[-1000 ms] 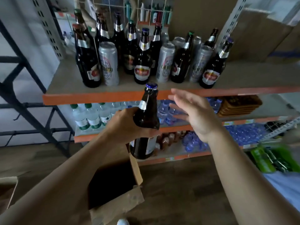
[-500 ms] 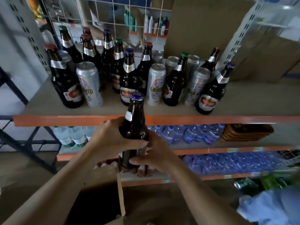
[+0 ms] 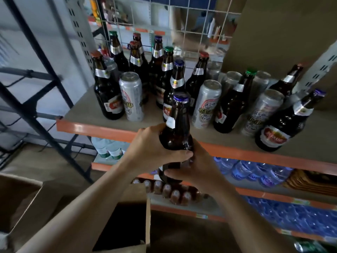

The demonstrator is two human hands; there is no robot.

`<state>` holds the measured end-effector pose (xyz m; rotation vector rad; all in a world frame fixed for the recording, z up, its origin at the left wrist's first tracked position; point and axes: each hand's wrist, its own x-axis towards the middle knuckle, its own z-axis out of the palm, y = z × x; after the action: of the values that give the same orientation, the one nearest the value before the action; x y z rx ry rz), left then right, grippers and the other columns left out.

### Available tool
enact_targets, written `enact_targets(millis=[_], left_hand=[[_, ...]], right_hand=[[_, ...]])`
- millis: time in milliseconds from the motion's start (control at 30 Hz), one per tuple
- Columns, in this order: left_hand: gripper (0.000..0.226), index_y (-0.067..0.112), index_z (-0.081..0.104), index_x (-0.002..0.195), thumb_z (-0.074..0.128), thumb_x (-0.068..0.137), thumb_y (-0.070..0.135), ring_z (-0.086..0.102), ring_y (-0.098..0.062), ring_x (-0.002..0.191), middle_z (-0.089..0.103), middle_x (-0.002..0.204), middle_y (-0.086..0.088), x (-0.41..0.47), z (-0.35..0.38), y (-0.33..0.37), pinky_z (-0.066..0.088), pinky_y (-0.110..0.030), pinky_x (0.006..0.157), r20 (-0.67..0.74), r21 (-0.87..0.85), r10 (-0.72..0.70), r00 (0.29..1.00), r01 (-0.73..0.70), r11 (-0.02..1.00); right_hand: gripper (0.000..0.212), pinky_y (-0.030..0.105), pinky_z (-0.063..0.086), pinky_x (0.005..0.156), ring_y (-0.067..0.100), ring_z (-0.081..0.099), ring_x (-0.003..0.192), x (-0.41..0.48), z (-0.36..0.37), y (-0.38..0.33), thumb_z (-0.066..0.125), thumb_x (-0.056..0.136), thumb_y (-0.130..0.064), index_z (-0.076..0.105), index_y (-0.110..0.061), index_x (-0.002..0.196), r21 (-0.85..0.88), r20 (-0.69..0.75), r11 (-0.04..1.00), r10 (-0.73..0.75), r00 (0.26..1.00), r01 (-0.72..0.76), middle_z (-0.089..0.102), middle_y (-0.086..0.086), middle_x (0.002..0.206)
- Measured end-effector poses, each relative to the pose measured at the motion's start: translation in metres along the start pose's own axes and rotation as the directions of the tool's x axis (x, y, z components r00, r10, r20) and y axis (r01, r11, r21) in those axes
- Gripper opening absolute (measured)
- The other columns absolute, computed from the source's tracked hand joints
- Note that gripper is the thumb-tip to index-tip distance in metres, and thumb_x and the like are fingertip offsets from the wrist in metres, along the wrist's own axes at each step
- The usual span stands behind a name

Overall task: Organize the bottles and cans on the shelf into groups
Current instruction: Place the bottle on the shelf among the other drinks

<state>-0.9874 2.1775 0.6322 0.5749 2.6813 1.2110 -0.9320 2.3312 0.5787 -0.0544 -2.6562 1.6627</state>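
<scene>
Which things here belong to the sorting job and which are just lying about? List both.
Job:
held brown bottle, in left hand and right hand
bottles on the top shelf
silver cans
top shelf

Lying about:
cardboard box
water bottles on the lower shelf
wire grid

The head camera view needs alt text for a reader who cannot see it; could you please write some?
Both hands, left hand and right hand, grip a brown bottle with a blue cap in front of an orange-edged shelf. On the shelf stand mixed brown bottles and silver cans. An open cardboard box sits below.
</scene>
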Motion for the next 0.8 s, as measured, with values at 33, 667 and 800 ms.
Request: enact_targets(millis=[33,667,800], left_hand=[[0.044,0.032,0.062,0.084,0.079,0.051,0.057,0.061,0.005,0.071,0.067,0.074,0.016,0.001,-0.007,-0.003,0.052,-0.020,0.062,-0.013,-0.004,0.002,1.000,-0.002,1.000],[0.033,0.042,0.058,0.073,0.073,0.049,0.059,0.058,0.014,0.071,0.064,0.066,0.026,0.033,-0.105,-0.069,0.038,-0.007,0.048,-0.123,-0.004,-0.019,0.992,0.019,1.000],[0.031,0.042,0.058,0.073,0.074,0.051,0.056,0.058,0.015,0.074,0.065,0.068,0.020,0.039,-0.107,-0.069,0.039,-0.013,0.053,-0.143,0.003,-0.041,0.989,0.042,0.999]], right_hand=[[0.072,0.038,0.055,0.084,0.005,0.066,0.097,0.005,0.003,-0.003,0.087,0.059,-0.034,0.053,-0.035,0.122,-0.009,0.012,1.000,-0.004,1.000,0.004,0.068,-0.016,0.107],[0.065,0.032,0.053,0.093,0.006,0.059,0.115,0.104,0.040,-0.047,0.081,0.076,-0.019,0.051,-0.029,0.133,-0.179,0.240,0.983,0.089,0.967,-0.046,0.061,-0.007,0.125],[0.064,0.036,0.051,0.093,0.021,0.058,0.118,0.131,0.028,-0.036,0.074,0.082,-0.006,0.046,-0.014,0.139,-0.141,0.087,0.980,0.157,0.984,-0.144,0.055,0.007,0.129]])
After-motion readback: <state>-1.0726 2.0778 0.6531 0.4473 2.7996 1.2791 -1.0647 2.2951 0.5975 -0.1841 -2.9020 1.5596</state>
